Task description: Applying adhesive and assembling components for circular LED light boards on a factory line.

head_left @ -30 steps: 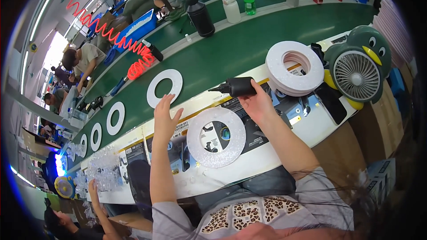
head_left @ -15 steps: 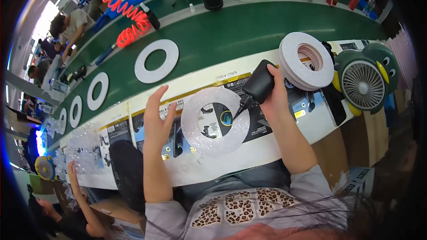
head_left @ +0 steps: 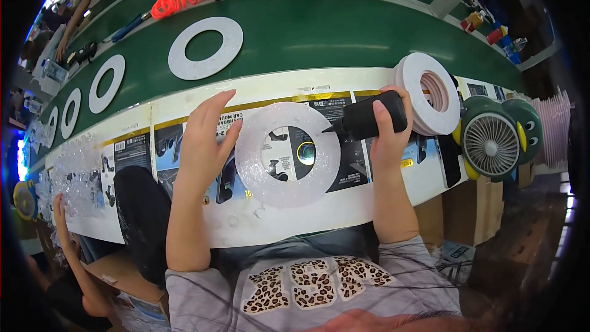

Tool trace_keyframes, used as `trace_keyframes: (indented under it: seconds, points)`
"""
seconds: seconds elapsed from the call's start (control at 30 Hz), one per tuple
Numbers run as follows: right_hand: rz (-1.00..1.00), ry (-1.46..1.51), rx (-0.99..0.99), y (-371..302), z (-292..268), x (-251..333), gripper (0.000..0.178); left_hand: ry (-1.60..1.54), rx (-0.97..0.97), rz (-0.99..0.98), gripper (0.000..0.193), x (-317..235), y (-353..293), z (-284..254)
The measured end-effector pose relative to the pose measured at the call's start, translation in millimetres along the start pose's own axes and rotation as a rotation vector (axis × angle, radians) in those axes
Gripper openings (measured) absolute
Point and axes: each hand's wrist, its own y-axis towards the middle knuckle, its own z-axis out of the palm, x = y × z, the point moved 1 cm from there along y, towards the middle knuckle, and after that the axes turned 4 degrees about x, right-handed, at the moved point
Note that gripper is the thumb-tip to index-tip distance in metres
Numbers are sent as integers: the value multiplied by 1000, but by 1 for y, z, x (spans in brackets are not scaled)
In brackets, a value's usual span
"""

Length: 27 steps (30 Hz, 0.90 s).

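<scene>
In front of me, a flat white speckled ring [head_left: 319, 175] lies on the white work strip, with printed card showing through its hole. My right hand [head_left: 391, 138] grips a black squeeze bottle [head_left: 375, 115], tilted nearly level. Its thin nozzle points left, and the tip is over the ring's upper right part; whether it touches I cannot tell. Beside the ring's left edge, my left hand [head_left: 206, 138] is raised with thumb and fingers apart, holding nothing. Just beyond my right hand stands a stack of white rings [head_left: 413, 95].
A green fan [head_left: 491, 138] and a dark flat object [head_left: 450, 163] sit to the right. Several rings, one a large white ring [head_left: 179, 64], lie on the green belt [head_left: 295, 37]. Clear bubble wrap [head_left: 77, 166] and another person's hand [head_left: 59, 206] are at left.
The whole view has shifted. The nozzle tip has moved from the ring's inner right edge up to its upper right part, and the bottle lies more level. My left hand stays open.
</scene>
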Motion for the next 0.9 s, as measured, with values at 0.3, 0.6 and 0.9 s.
trace_keyframes:
  seconds: [0.3,0.6,0.9]
  points:
    - [-87,-207,87,-6,8,0,26,-2,29,-23,47,2,0,4]
    - [-103,-234,104,-6,12,2,26,5,31,-16,47,4,-1,3]
    - [-116,-238,123,-6,10,1,26,18,29,-9,47,3,-1,2]
